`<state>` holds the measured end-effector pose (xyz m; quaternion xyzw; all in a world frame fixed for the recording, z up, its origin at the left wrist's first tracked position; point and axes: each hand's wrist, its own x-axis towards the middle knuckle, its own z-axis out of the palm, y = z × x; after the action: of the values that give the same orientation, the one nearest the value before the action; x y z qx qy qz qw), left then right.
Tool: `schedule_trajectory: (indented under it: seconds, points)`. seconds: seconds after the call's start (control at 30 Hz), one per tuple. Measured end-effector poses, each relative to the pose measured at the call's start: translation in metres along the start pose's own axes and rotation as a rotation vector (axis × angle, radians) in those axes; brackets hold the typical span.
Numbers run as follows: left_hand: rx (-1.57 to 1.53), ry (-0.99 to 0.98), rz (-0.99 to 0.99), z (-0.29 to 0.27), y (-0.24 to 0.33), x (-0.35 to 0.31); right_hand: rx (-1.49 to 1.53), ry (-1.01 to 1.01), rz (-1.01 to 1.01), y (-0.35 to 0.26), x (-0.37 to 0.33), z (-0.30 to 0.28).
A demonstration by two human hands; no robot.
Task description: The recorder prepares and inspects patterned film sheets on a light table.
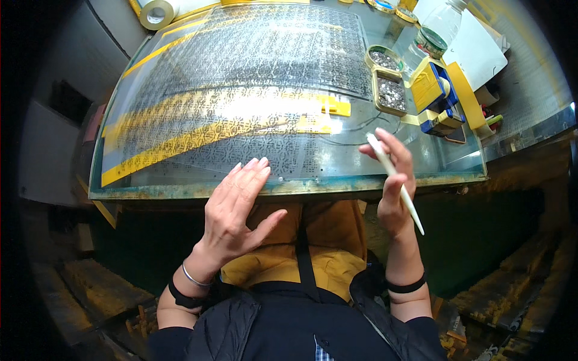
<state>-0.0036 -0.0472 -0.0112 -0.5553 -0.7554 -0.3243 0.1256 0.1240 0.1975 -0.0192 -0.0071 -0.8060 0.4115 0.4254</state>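
Observation:
My left hand (232, 213) lies palm down with fingers stretched out, its fingertips at the near edge of a clear sheet (265, 150) printed with a dark repeating pattern. That sheet rests on a glass-topped table (361, 183), and yellow tape strips (144, 159) run slantwise across it. In my right hand (398, 174) is a slim white pen-like tool (409, 206), held between thumb and fingers. Its tapered end points down toward me, and its blunt end tilts up to the left. The right hand is over the table's front edge, right of the sheet.
At the right stand an open square container (390, 93) and a rounder one (384, 58), both with grey-white bits inside. Beside them are a blue-and-yellow tape dispenser (438, 87) and a clear plastic bottle (444, 24). A tape roll (158, 14) sits at the far left.

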Motion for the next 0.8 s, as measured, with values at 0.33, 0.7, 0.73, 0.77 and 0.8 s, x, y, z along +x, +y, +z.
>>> schedule_trajectory:
  seconds: [0.33, 0.7, 0.73, 0.77, 0.8]
  points:
    - [0.003, 0.009, 0.031, 0.001, -0.007, 0.004, -0.089, -0.212, -0.056, -0.041, -0.001, 0.025]
    - [0.030, -0.005, 0.028, 0.001, -0.007, 0.009, -0.140, -0.257, -0.136, -0.030, 0.001, 0.037]
    - [0.032, -0.002, 0.028, 0.001, -0.007, 0.009, -0.139, -0.257, -0.136, -0.031, 0.002, 0.037]
    - [0.033, 0.001, 0.029, 0.002, -0.007, 0.009, -0.115, -0.263, -0.129, -0.032, 0.002, 0.037]
    - [0.033, 0.001, 0.029, 0.002, -0.007, 0.009, -0.090, -0.268, -0.121, -0.032, 0.003, 0.037]
